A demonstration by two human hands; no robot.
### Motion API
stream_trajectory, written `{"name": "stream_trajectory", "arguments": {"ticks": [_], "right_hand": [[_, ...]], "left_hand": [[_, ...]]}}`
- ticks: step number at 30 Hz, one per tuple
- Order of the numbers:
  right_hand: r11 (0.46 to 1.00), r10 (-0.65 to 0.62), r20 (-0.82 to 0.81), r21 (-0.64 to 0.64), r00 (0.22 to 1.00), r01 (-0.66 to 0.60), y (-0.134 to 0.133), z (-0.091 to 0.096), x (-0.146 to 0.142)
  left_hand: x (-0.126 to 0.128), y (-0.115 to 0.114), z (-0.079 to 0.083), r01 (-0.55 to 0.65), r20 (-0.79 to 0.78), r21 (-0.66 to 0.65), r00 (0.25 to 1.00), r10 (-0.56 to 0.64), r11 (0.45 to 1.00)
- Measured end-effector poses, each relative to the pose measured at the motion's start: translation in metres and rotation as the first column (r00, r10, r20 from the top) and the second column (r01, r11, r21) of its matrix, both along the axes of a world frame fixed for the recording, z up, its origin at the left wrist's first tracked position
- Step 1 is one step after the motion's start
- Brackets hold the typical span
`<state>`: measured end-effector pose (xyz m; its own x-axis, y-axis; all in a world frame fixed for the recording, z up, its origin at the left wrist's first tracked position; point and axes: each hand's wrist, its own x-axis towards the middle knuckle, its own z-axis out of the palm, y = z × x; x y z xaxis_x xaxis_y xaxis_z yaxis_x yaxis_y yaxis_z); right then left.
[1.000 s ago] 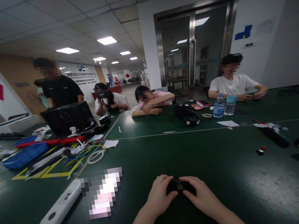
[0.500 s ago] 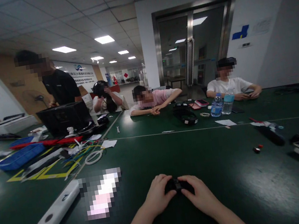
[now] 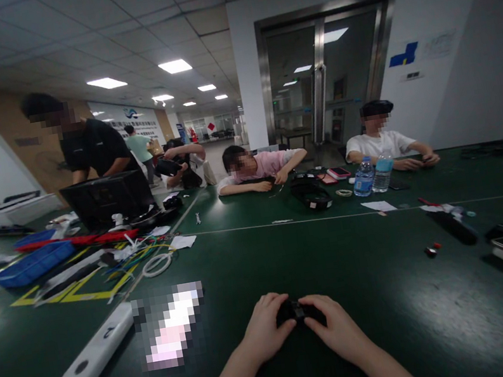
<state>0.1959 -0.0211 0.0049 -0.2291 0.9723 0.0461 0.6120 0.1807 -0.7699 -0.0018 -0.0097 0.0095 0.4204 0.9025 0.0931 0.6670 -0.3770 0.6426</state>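
Both my hands meet over the dark green table, close to its near side. Between them is a small black object with a greyish middle, its kind too dark to make out. My left hand grips its left side, thumb and fingers closed round it. From the other side my right hand pinches the same object between thumb and fingers. Its lower parts are hidden by my hands and by shadow.
Left of my hands lie a blurred-out bright screen and a white power strip. Beyond are a blue tray, loose cables and two water bottles. Several people sit or stand around the table's far side.
My hands and the black object stay in place. Across the table, the person in black leans lower, a seated person has shifted a black headset, and someone in green appears behind.
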Motion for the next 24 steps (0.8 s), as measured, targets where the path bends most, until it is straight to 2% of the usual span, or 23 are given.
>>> {"name": "stream_trajectory", "arguments": {"ticks": [10,24], "right_hand": [[1.000,-0.004,0.002,-0.017,1.000,0.004,-0.001,0.002,-0.001],[0.999,0.024,0.003,0.040,1.000,-0.024,0.001,-0.006,-0.001]], "left_hand": [[-0.002,0.003,-0.007,0.002,-0.010,0.007,1.000,-0.002,1.000],[-0.001,0.003,-0.009,0.003,0.017,0.061,1.000,-0.004,0.998]]}}
